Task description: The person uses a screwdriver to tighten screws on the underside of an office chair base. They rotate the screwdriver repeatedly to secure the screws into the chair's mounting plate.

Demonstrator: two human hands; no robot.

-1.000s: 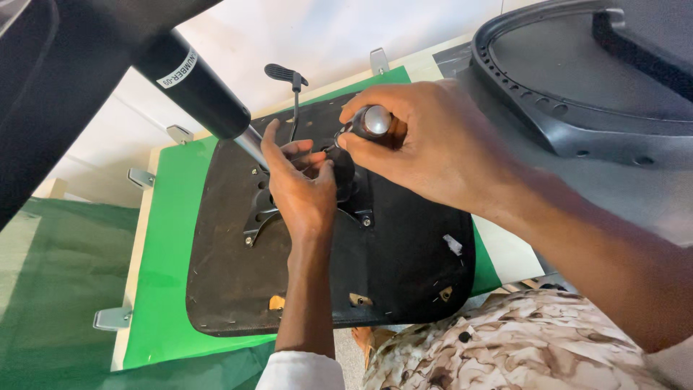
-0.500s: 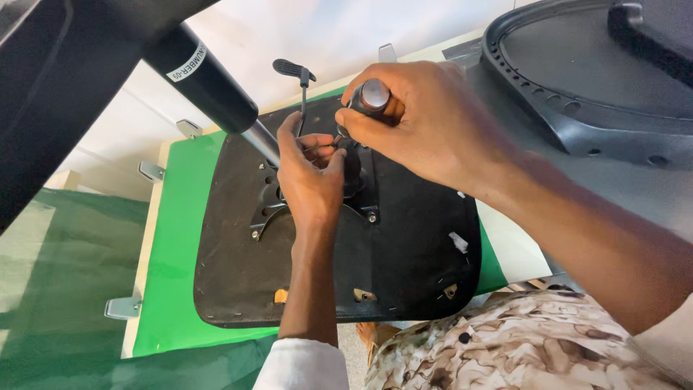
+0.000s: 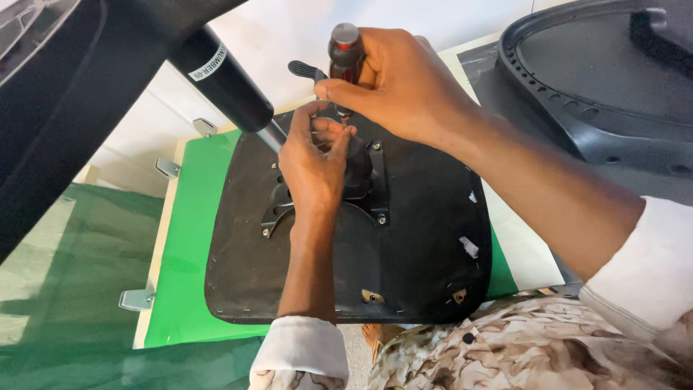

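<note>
Down on the green board (image 3: pixel 184 253), I'm looking at an upturned black seat pan (image 3: pixel 419 238), its underside facing me, lying flat with its near edge just past my lap. No bins or trays anywhere in view, so nothing to report as held inside anything.

Right hand (image 3: pixel 404 87) now: it's curled tight around a screwdriver (image 3: pixel 345 54), red and black handle with a grey cap on top, held nearly upright, tip pointing down into the metal mounting plate (image 3: pixel 368 191) bolted at the middle of the seat pan. I can't make out the tip itself; my fingers cover it.

Left hand (image 3: pixel 314 170): fingers bent and pinched together right at the spot where the screwdriver comes down, resting against the black mechanism on the plate. Whether something small sits between those fingertips, I cannot tell.

A thin black lever (image 3: pixel 303 69) pokes up just left of the screwdriver handle. A black cylinder with a bare metal rod (image 3: pixel 227 87) slants in from the upper left toward the plate, and it carries a small white rectangular label near its upper end.

Off to the upper right, a black moulded plastic part (image 3: pixel 577 101) with a row of holes along its rim lies well apart from the seat.
</note>
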